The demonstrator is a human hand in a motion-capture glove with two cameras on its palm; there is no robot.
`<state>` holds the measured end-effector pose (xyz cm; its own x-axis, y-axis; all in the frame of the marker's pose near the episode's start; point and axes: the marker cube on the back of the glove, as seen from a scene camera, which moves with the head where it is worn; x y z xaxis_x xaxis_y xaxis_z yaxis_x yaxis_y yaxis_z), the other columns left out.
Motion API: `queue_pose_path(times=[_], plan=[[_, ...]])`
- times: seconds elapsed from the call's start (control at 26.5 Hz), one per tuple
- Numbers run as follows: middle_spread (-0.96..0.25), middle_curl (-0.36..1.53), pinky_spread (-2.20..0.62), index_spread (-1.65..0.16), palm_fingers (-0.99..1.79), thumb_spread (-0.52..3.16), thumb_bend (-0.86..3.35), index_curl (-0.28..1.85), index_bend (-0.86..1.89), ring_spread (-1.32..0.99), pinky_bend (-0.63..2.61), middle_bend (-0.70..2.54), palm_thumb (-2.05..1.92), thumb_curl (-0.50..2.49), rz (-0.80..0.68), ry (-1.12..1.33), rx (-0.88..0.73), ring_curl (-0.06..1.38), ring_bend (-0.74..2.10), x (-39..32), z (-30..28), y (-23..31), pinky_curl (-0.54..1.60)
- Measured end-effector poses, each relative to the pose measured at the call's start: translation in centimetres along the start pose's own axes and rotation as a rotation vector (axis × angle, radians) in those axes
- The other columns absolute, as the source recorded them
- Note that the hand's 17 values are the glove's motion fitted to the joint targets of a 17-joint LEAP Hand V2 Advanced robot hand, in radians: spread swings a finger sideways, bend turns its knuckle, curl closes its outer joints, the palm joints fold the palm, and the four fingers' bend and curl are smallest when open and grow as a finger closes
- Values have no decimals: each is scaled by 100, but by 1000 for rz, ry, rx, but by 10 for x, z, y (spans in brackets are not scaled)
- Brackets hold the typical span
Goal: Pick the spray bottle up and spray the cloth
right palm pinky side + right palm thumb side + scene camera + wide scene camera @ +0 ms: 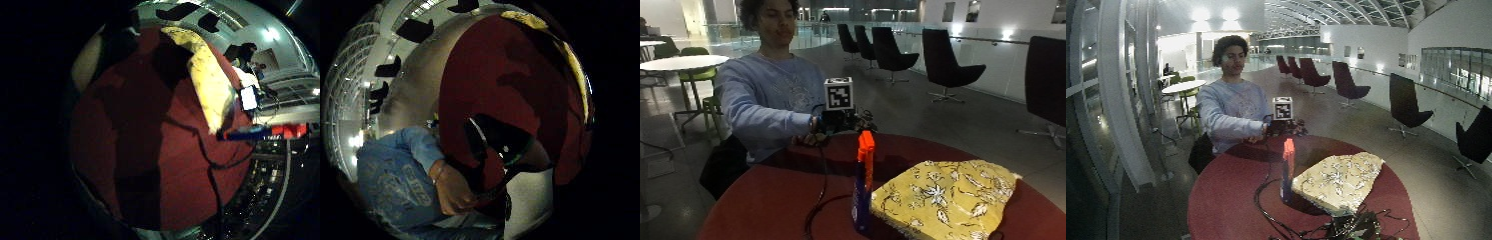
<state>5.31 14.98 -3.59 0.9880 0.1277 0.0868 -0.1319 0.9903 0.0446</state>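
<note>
Approach step, bottle not yet taken. Spray bottle (863,186) upright on tabletop (773,195), touching yellow cloth (946,197). Right hand (840,122) raised beyond bottle, apart from it; grip state cannot tell. Next: reach to bottle, wrap neck.

place: large public atrium or lounge hall | evidence: black swivel chairs (948,65) lining a glass railing (999,60) | white café table (681,63) with green chairs (696,75) standing behind | arched glazed roof (1345,12) spanning overhead | round red surface (773,200) sitting in front
</note>
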Motion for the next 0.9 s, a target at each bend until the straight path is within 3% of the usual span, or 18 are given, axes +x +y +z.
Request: queue_pose_path(times=[0.34,0.6,0.75,0.9], plan=[[-7,34,21,-45,42,110,0,17,12,1,35,38,49,24,160,11,111,27,43,69,-6,117,31],[-7,35,21,-45,46,109,-1,18,12,1,32,38,52,26,245,-110,208,28,45,100,-14,142,31],[-7,35,21,-44,48,109,-2,19,12,0,31,37,53,26,268,-314,295,29,46,104,-12,137,31],[-7,36,21,-44,49,109,-2,19,12,0,30,36,54,27,329,-734,452,29,46,119,-9,129,32]])
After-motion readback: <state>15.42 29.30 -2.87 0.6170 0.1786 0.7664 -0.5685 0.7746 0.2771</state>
